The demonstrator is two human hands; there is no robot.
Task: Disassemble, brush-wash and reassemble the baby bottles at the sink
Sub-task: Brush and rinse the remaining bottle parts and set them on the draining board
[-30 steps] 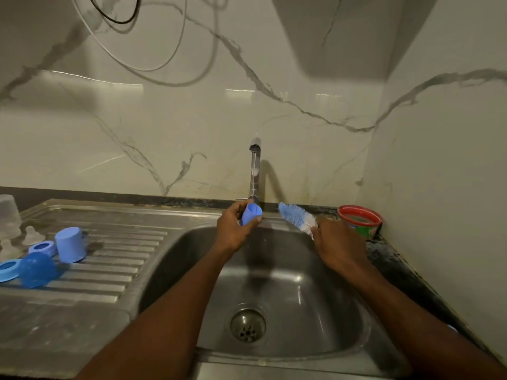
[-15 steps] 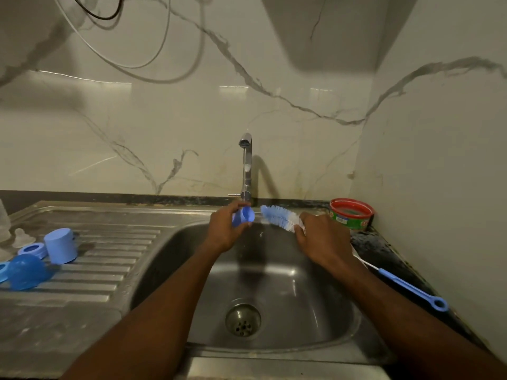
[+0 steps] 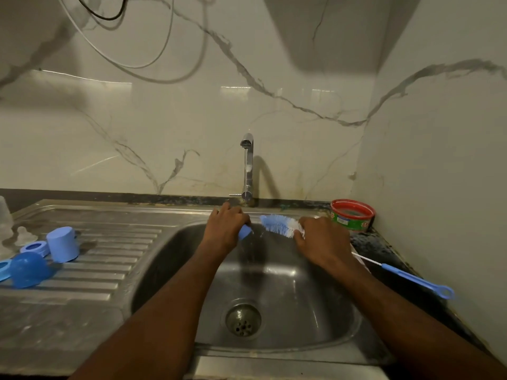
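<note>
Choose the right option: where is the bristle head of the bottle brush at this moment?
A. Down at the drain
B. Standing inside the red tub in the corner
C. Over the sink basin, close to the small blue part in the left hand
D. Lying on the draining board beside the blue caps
C: the right hand grips the bottle brush over the sink, bristles pointing at the small blue part that the left hand holds.

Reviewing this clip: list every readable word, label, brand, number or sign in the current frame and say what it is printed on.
No text can be read in this frame.
Red-rimmed tub at the back right corner: a green side label with small round marks and a pale patch, too blurred to read.
Bottle brush, blue cap and other bottle parts on the drainboard, faucet: no print visible.
</note>
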